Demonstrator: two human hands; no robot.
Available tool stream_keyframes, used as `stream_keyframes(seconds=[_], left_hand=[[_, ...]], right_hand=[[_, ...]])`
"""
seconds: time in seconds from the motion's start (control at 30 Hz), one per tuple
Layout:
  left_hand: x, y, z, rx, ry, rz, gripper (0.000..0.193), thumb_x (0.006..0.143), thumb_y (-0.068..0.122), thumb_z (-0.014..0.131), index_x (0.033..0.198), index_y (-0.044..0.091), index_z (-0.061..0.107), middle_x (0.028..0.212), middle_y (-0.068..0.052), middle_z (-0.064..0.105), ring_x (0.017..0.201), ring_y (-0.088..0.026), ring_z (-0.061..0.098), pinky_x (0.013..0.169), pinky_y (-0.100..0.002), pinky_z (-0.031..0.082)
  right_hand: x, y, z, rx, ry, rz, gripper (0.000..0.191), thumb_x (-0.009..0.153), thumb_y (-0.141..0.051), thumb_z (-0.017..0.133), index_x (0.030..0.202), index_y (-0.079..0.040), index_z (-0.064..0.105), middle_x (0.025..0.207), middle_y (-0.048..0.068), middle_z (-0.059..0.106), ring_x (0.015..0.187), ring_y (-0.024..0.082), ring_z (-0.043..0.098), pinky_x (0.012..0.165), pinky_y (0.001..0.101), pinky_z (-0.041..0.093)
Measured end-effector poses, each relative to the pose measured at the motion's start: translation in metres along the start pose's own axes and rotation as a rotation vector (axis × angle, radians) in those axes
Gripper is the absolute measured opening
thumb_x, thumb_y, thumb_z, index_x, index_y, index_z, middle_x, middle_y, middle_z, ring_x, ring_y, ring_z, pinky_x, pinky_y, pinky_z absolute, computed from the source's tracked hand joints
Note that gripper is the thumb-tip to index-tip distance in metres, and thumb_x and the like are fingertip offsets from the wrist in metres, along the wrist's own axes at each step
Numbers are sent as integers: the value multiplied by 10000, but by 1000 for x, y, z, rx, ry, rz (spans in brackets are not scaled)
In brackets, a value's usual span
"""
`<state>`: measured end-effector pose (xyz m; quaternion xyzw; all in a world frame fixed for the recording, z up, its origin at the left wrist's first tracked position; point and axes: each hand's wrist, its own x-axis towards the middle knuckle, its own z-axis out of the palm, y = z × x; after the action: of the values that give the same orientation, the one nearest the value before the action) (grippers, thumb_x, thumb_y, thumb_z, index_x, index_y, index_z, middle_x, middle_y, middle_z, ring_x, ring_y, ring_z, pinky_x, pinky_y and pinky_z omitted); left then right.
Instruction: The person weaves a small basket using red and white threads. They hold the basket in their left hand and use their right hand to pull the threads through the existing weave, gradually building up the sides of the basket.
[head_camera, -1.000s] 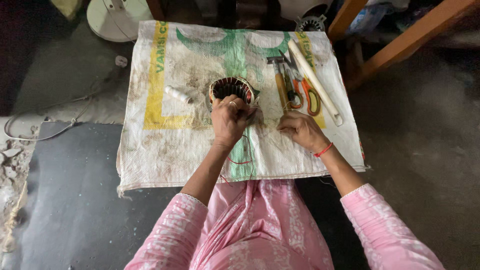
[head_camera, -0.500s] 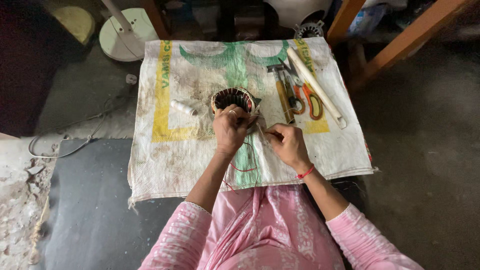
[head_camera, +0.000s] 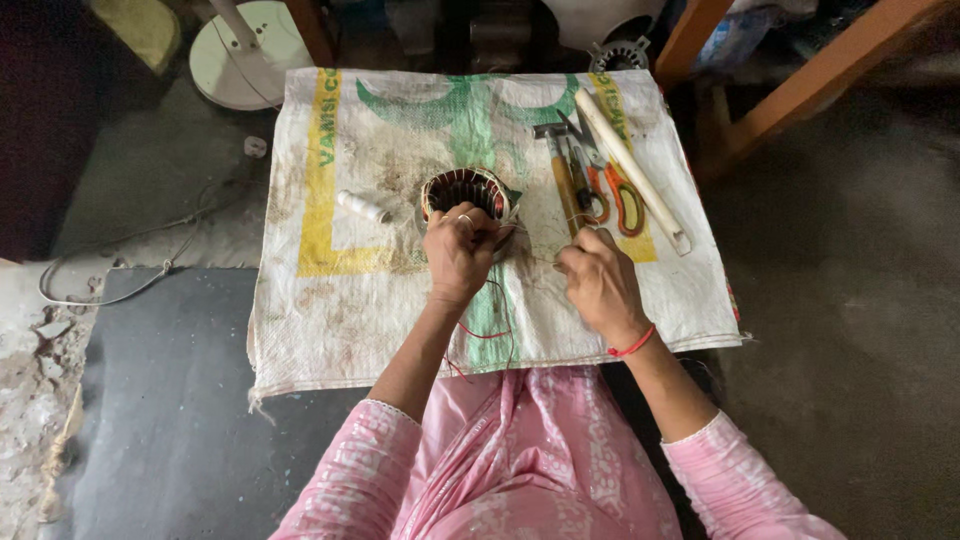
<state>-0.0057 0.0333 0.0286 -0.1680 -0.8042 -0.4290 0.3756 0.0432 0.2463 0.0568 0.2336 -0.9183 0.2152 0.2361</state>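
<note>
A round motor stator with copper windings sits on a white woven sack spread on the floor. My left hand grips the stator's near rim, fingers curled over it. My right hand is a little to the right, its fingers pinched on a thin wire that runs toward the stator. Thin red wires trail from the stator toward my lap.
A small white spool lies left of the stator. A hammer, orange-handled scissors and a long white stick lie at the right. A white fan base and wooden legs stand beyond the sack.
My right hand has drawn away from the stator to the right, pulling the thin wire. The left hand stays on the stator. The view has shifted slightly.
</note>
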Motion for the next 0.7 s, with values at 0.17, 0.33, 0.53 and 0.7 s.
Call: stream_keyframes(seconds=[0.17,0.33,0.53,0.7], left_hand=[[-3,-2,0,7,-2,-3,144,746,136,824,746,124,680,755,-29,626,717,-269,599,716,-385,406],[-2,0,2,17,-13,-56,143,739,140,829,725,128,687,745,-19,644,678,-257,583,685,-394,397],[-3,2,2,30,-2,-26,132,731,112,806,734,123,674,790,-28,646,744,-284,575,705,-402,416],[-2,0,-1,31,-10,-1,145,735,130,800,729,124,655,783,-30,630,766,-284,599,732,-402,423]], right_hand=[[-6,20,-21,8,-215,-76,259,752,102,570,917,-1,739,941,176,593,956,362,624,837,445,509],[-6,41,-38,-37,-333,-142,273,721,110,564,891,-7,742,926,155,612,956,361,634,825,443,510],[11,23,16,-21,-513,-274,142,759,34,664,869,-18,737,894,134,661,922,345,663,781,444,528],[17,16,22,478,-379,-72,360,873,22,651,1227,-31,685,1017,128,754,923,260,747,793,360,580]])
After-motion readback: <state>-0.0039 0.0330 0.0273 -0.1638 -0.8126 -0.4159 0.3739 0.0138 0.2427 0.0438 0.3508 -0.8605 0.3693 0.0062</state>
